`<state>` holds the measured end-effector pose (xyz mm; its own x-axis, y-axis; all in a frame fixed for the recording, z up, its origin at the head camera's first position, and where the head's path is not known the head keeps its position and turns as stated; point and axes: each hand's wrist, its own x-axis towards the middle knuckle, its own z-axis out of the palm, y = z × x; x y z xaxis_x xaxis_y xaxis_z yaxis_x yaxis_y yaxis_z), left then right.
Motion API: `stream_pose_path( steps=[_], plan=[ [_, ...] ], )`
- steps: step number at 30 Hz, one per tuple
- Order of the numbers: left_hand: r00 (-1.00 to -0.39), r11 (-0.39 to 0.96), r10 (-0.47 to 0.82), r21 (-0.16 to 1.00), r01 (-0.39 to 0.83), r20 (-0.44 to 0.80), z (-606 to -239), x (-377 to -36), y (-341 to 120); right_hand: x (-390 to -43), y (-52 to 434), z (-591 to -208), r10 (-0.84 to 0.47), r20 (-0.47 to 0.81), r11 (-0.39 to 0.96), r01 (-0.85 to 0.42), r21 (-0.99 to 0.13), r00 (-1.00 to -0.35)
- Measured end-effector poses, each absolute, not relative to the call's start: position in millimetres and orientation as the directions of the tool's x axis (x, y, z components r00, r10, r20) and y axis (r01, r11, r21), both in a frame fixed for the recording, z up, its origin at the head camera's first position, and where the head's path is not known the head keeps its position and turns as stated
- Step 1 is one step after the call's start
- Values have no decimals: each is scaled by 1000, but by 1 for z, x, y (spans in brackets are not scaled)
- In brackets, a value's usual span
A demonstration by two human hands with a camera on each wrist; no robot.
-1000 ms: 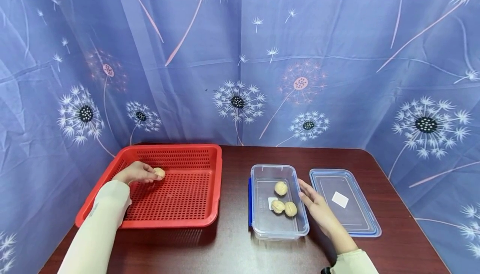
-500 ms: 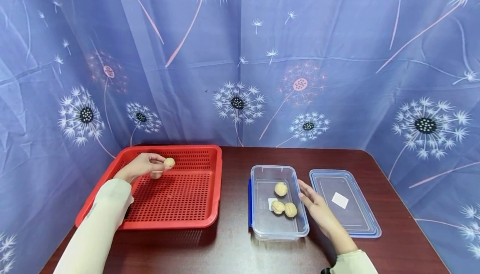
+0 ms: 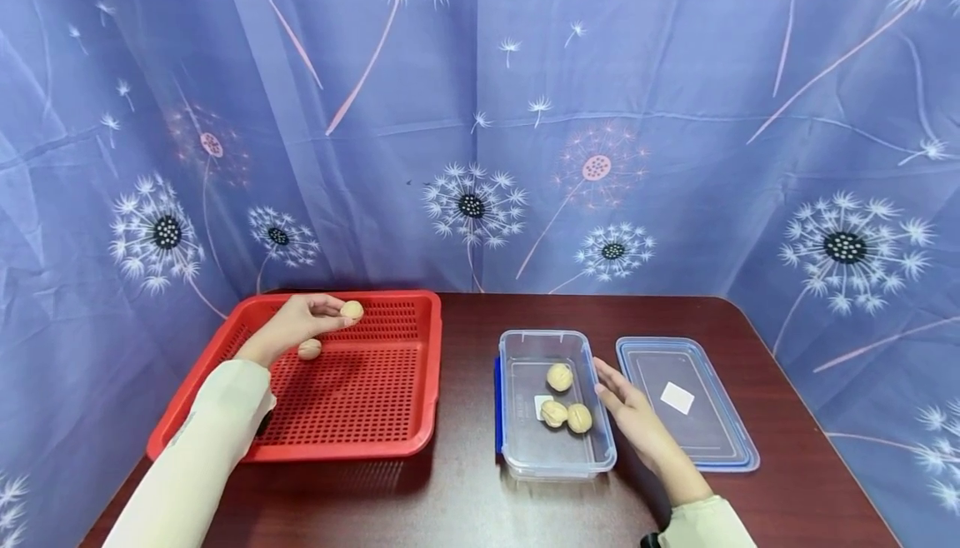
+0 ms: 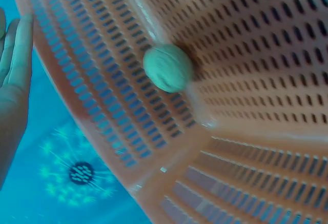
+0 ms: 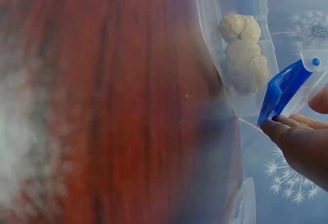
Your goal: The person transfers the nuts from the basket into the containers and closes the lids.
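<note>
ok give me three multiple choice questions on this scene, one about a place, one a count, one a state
1. Where does the loose walnut lie?
A. in the red basket
B. on the lid
C. on the bare table

2. How many walnuts are in the clear container?
A. one
B. three
C. five

3. What is the left hand doing?
A. lying flat on the table
B. pinching a walnut in its fingers
C. gripping the lid

Answers:
1. A, it sits on the perforated red floor below the raised hand.
2. B, the head view shows three inside.
3. B, the nut is held at the fingertips above the basket, while the right hand rests open against the container's side.
</note>
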<state>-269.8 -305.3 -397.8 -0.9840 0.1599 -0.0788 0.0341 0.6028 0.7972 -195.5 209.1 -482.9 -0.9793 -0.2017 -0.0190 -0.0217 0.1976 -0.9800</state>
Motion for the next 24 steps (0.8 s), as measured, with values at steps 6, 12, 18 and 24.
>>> stream_pose_path(
  steps=[6,12,18,24],
  plan=[
    [-985,591,170,802,84,-22,-381,-264,-283,-198,207,-481,-193,-14,198,-25,-980,-981],
    [-985,519,171,852,75,-17,-374,-259,-258,-197,206,-480,-180,-8,201,-29,-979,-984],
    [-985,495,173,867,62,-28,-368,-252,-237,-196,208,-480,-185,-7,198,-30,-980,-983],
    [-982,437,190,896,81,-4,-360,-241,-217,-195,208,-481,-183,-2,201,-35,-979,-983]
  ],
)
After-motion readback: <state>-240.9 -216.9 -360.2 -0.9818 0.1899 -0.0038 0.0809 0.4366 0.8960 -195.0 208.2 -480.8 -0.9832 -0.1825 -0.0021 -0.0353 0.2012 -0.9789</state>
